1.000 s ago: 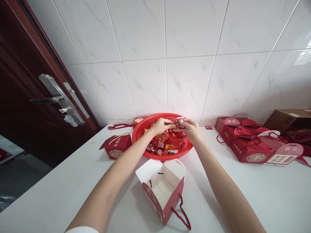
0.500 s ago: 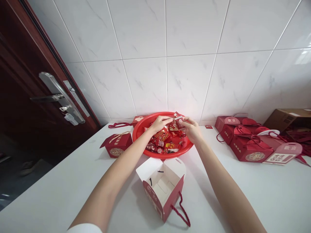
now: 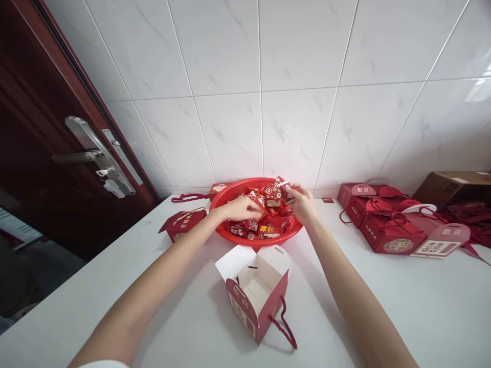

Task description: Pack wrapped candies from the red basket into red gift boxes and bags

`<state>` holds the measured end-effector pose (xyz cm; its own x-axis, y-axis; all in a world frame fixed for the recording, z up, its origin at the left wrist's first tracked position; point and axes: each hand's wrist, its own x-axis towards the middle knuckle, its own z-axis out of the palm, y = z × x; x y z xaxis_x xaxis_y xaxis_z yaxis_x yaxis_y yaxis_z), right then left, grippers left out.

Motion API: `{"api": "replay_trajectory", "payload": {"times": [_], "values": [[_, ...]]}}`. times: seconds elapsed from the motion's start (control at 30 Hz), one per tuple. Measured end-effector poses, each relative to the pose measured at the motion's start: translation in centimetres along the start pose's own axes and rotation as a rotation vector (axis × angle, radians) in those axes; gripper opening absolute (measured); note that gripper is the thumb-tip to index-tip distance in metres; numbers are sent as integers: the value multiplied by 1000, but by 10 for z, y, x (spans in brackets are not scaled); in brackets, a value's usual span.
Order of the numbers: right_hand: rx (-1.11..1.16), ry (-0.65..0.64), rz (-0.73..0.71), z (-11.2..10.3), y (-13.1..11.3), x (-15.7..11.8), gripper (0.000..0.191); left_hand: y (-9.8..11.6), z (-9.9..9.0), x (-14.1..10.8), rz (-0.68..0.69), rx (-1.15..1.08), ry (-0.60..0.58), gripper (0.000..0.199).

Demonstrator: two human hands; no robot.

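- In the head view, a red open box point(image 3: 264, 319) stands on the white surface point(image 3: 192, 322) near the person, its flaps raised and unfastened and its pale inner floor in view.
- The loose wrapped packets point(image 3: 265, 229) lie in a red basket point(image 3: 240, 186) just beyond that box, so by the look of it the filling is not done and the closing is left as well.
- The right hand point(image 3: 305, 202), at the basket's right side, has its thumb and fingers drawn together on a patterned packet point(image 3: 276, 191), held above the others.
- The left hand point(image 3: 243, 208) reaches in from the left with fingers curled down among the packets; whether it has hold of one I cannot tell.
- The left box point(image 3: 186, 225), beside the basket, and the group of red boxes point(image 3: 391, 230) at the right look folded up; what is inside them cannot be seen.
- The basket is oval, apparently plastic, with a perforated wall and a smooth rim.
- The packets are small, shiny and crinkled, seemingly of thin film.
- The open box looks like stiff card, red outside and white within, with rounded flaps and a twisted dark-red rope handle point(image 3: 284, 317).
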<state>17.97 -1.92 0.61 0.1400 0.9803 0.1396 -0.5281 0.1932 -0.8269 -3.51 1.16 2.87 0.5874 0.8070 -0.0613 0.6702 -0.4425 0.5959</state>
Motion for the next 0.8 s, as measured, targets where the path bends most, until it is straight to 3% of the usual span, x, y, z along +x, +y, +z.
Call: {"api": "replay_trajectory", "payload": {"times": [0.13, 0.3, 0.37, 0.53, 0.63, 0.8], "values": [[8, 12, 2, 1, 1, 1, 38, -11, -2, -20, -138, 245, -182, 25], [10, 17, 0, 3, 0, -1, 37, -9, 0, -21, -217, 388, -243, 69], [9, 12, -3, 4, -2, -3, 38, -6, 1, -18, -220, 402, -262, 76], [16, -2, -10, 5, -5, -7, 38, -3, 7, -15, -184, 354, -288, 39], [23, -4, -14, 5, -5, -8, 36, -5, 8, -17, -146, 279, -248, 27], [15, -2, -12, 4, -5, -7, 34, -8, 7, -20, -88, 189, 13, 52]]}}
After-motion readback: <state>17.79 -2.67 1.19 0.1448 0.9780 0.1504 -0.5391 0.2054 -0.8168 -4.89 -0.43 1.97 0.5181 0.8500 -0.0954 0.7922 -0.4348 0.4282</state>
